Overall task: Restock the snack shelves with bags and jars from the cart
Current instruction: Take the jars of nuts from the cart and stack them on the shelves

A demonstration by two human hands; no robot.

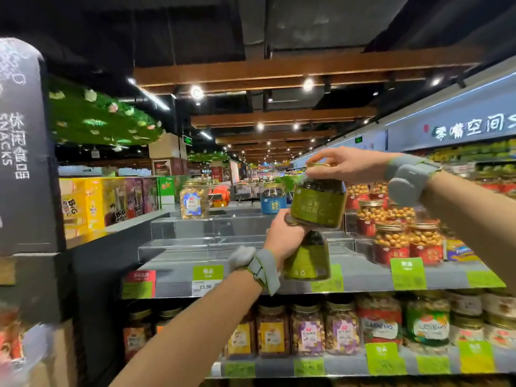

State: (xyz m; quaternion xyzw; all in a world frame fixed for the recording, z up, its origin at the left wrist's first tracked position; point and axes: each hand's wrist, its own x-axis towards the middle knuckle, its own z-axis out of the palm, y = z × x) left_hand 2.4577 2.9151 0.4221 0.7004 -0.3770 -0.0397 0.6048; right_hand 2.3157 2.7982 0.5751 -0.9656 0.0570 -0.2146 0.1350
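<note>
Though dark overhead, grey shelf (361, 272) beneath wooden ceiling beams (279, 67)

A supermarket snack aisle.
Tiered shelves (173, 265) carried rows of labelled snack jars (307, 331) with price tags (408, 273) clipped along the edges (one read 15.90); a dark pillar sign (16, 146) said SNACKS, a lit banner (469, 129) ran above the right-hand shelving, and further aisles stretched off under ceiling spotlights (196, 92).
</note>
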